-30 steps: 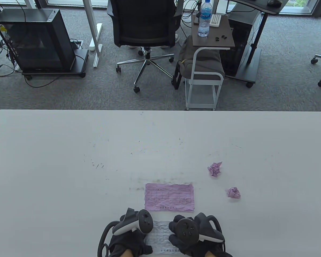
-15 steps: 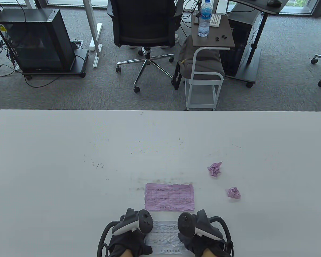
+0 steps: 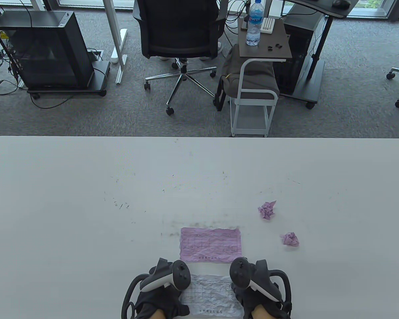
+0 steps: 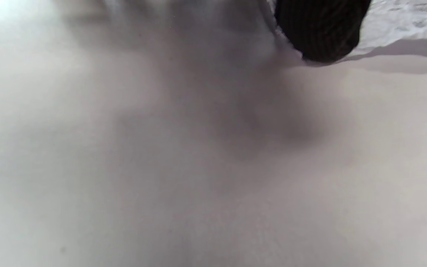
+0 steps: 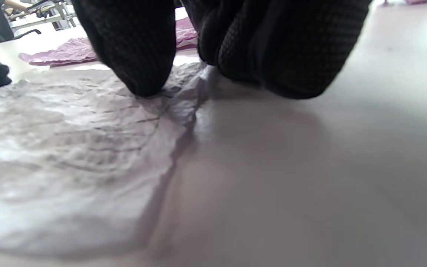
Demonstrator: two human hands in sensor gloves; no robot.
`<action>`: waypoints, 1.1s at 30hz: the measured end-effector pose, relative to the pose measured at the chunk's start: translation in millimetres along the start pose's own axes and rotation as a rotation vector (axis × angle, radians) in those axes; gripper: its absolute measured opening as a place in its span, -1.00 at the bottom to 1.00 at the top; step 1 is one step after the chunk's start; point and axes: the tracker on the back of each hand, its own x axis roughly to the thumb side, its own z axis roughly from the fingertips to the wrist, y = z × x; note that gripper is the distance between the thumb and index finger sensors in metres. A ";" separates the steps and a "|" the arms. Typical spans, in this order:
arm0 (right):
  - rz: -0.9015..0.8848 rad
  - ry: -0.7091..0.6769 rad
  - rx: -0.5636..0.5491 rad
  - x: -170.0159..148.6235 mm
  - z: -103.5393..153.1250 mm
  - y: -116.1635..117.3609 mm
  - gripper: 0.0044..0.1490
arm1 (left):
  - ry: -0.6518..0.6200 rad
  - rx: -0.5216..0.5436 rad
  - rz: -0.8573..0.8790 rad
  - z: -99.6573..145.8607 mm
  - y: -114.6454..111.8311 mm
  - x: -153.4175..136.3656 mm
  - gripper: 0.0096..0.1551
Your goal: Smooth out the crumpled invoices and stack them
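Both gloved hands press a wrinkled white invoice point(image 3: 210, 295) flat against the worktop point(image 3: 86, 206) at its near edge. The right hand point(image 3: 257, 294) sets its fingertips point(image 5: 139, 55) on the sheet's right edge, gripping nothing. The left hand point(image 3: 161, 292) rests on the left edge; one fingertip point(image 4: 321, 29) shows beside the paper, and I cannot tell how its fingers lie. Just beyond the white sheet lies a flattened pink invoice point(image 3: 210, 245). Farther right, well apart, sit two crumpled pink invoices point(image 3: 267, 210), point(image 3: 290, 239)
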 end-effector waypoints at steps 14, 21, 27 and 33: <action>0.124 -0.110 -0.046 12.6 5.7 2.2 -0.51 | 0.001 0.007 0.004 0.2 -0.9 -0.3 0.09; 0.046 -0.180 0.003 9.0 7.3 -5.8 -0.51 | 0.000 0.008 0.007 0.0 -0.9 -0.6 0.09; -0.242 -0.244 0.063 -3.5 6.2 -12.5 -0.49 | 0.000 0.008 0.008 -0.2 -0.7 -0.6 0.09; -0.383 -0.218 0.146 -6.7 4.6 -7.4 0.03 | -0.001 0.010 0.010 -0.3 -0.6 -0.6 0.09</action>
